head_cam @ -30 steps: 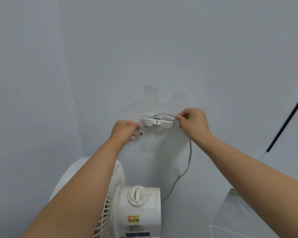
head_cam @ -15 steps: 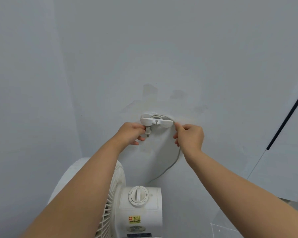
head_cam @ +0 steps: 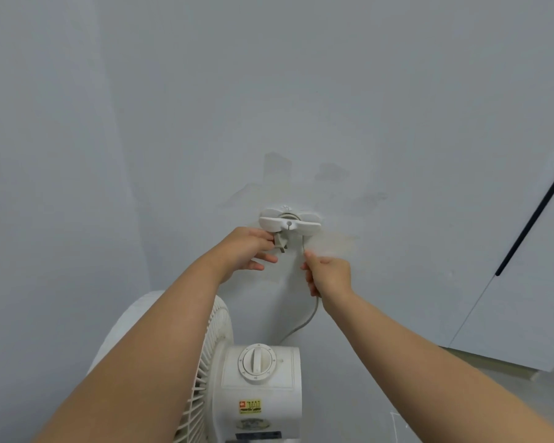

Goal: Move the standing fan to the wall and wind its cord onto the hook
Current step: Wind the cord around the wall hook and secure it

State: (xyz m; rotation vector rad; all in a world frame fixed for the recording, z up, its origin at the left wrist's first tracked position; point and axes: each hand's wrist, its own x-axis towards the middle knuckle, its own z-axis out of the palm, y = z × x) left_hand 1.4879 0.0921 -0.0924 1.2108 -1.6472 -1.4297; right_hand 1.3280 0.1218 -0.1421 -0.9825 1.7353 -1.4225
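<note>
A white standing fan (head_cam: 263, 388) stands against the pale wall, its motor housing and dial at the bottom centre, the grille to the left behind my forearm. A white cord hook (head_cam: 289, 222) is fixed to the wall above it. My left hand (head_cam: 249, 251) pinches the grey plug (head_cam: 57, 243) just below the hook's left arm. My right hand (head_cam: 328, 274) grips the grey cord (head_cam: 307, 321) below the hook's right side. The cord runs up from my fist to the hook and down behind the fan.
A white cabinet door (head_cam: 525, 282) with a dark vertical handle strip stands at the right. The wall (head_cam: 301, 107) shows patchy marks around the hook. A wall corner runs down the left side.
My right hand has come down from the hook's right end to below it, pulling the cord with it. My left hand has stayed under the hook's left arm with the plug.
</note>
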